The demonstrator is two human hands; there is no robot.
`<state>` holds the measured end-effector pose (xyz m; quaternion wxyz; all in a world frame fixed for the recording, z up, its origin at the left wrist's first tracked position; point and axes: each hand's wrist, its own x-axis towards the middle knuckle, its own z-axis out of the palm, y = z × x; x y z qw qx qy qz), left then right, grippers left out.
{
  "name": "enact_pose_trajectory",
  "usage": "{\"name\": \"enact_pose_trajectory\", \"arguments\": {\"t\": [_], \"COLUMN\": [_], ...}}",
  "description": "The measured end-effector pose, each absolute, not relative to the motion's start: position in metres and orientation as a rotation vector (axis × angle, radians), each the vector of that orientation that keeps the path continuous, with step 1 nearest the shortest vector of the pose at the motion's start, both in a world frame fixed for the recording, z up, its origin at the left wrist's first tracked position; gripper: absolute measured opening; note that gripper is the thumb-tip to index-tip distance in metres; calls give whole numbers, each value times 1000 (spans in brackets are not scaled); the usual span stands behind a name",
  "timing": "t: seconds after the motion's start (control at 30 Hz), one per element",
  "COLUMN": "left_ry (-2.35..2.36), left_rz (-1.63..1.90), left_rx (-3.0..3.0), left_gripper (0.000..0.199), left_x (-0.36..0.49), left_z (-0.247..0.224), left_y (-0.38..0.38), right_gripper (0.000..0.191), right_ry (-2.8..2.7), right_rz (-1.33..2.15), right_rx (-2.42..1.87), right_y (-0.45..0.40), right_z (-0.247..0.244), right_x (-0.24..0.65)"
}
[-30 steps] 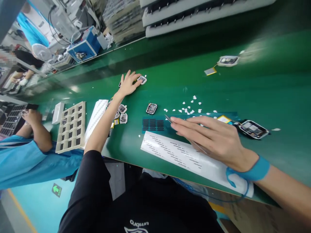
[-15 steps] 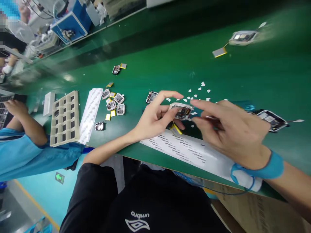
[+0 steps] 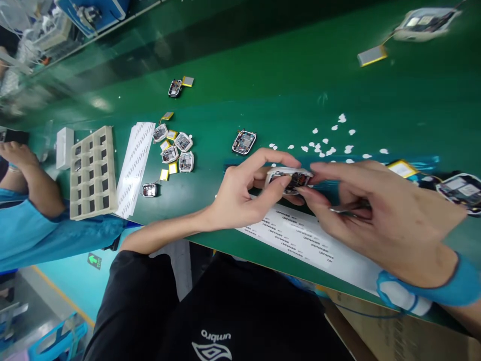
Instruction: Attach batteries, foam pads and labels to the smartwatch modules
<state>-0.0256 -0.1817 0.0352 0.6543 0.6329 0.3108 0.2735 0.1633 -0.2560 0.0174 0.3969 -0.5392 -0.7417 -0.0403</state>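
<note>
Between my hands is an open white watch case (image 3: 276, 175) with its circuitry showing. My left hand (image 3: 246, 195) pinches it from the left, thumb over the inside and index finger arched above. My right hand (image 3: 379, 210) grips its right edge between thumb and index finger. A thin metal tool (image 3: 351, 208), perhaps tweezers, lies tucked under the curled fingers of that hand. The battery that hung from the case is hidden. Another open watch case (image 3: 244, 142) lies just beyond my left hand, and white sticker bits (image 3: 326, 149) are scattered beyond the right.
Printed white sheets (image 3: 289, 235) lie under my hands. Several watch cases with batteries (image 3: 170, 153) cluster on the left, near a sheet stack (image 3: 136, 168) and a beige compartment tray (image 3: 108, 203). A co-worker's hand (image 3: 20, 153) is at far left. A battery (image 3: 403, 168) and watch case (image 3: 460, 193) lie right.
My right hand has closed in on the case's right edge, where its fingers were apart before. The dangling battery has gone out of sight. The view has shifted slightly.
</note>
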Motion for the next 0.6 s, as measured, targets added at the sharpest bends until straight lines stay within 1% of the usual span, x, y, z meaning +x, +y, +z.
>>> {"name": "enact_pose_trajectory", "arguments": {"t": [0.07, 0.1, 0.2, 0.27, 0.33, 0.4, 0.5, 0.6], "left_ry": [729, 738, 734, 699, 646, 606, 608, 580], "left_rz": [626, 632, 655, 696, 762, 806, 809, 815], "left_rx": [1514, 1544, 1577, 1583, 1624, 1694, 1797, 1873], "left_gripper": [14, 14, 14, 15, 17, 20, 21, 20], "left_x": [-26, -27, -27, -26, -26, -26, -27, -28], "left_z": [35, 36, 35, 31, 26, 21, 18, 19], "left_y": [-182, -182, -183, -184, -184, -184, -183, -183], "right_gripper": [34, 32, 13, 9, 12, 16, 22, 24], "right_ry": [-1912, -1934, -1921, -1888, -1897, -1924, -1920, -1929], "right_rz": [-151, -160, -22, 109, 129, 59, 50, 56], "right_rx": [-1371, -1357, -1342, -1389, -1419, -1410, -1367, -1327], "right_y": [-257, -257, -258, -259, -260, -260, -260, -260], "right_z": [19, 19, 20, 19, 19, 19, 20, 21], "right_x": [164, 165, 166, 166, 165, 164, 163, 162]}}
